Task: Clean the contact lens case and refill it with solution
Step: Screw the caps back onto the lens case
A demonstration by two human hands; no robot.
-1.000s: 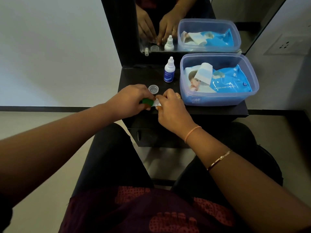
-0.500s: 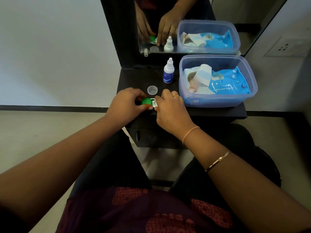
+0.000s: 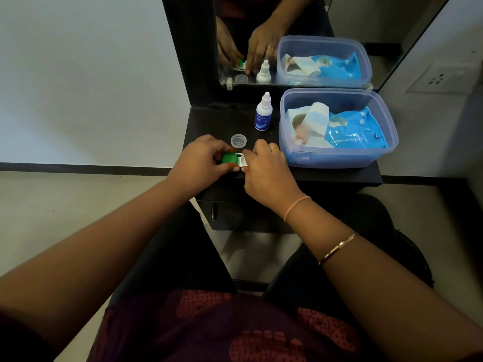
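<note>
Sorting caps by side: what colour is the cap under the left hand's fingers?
Green cap, clearest in the head view.

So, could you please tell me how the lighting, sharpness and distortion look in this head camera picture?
Head view: wide-angle bending bows the floor edge and stretches the forearms; the dark table swallows detail; the green cap between left hand and right hand is reasonably sharp; the bottle label is too small to read; the mirror reflects the scene dimly.

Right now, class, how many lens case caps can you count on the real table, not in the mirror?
2: a green cap on the case under the left hand, and a clear cap lying loose just behind it. None seem hidden.
</note>
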